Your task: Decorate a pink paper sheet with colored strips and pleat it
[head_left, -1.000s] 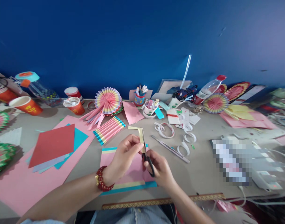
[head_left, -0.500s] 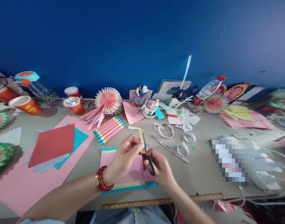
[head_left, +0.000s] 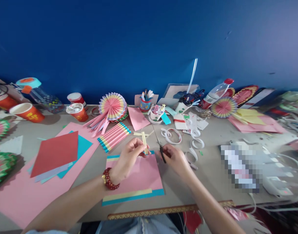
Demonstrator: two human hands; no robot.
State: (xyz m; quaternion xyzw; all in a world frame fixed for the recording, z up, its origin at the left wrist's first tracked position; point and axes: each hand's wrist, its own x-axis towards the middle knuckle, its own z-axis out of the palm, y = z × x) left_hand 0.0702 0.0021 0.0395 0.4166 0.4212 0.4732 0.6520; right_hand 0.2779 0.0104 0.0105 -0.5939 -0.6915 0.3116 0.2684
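Between thumb and fingers, my left hand (head_left: pixel 132 155) pinches a narrow pale yellow paper strip (head_left: pixel 144 143) that stands upright. My right hand (head_left: pixel 174 157) grips a pair of scissors (head_left: pixel 161 151) by its black handles, the blades pointing up and away, to the right of the strip and apart from it. Beneath my left hand lies a pink sheet (head_left: pixel 139 177) with yellow and blue bands along its near and far edges. Small yellow offcuts (head_left: pixel 137 134) rest on the table just beyond the strip.
Folded pink pleats (head_left: pixel 114 136) and a paper rosette (head_left: pixel 112 105) lie beyond my left hand. Coloured sheets (head_left: pixel 55 152) are stacked at left. Tape rolls (head_left: pixel 173 136) sit beyond my right hand, a blurred-out device (head_left: pixel 239 169) further right. Paper cups (head_left: pixel 28 112) stand at the back left.
The scissors have moved right with my right hand, away from the yellow strip. My left hand still holds the strip, slightly further left. An extra thin yellow piece shows beside the offcut.
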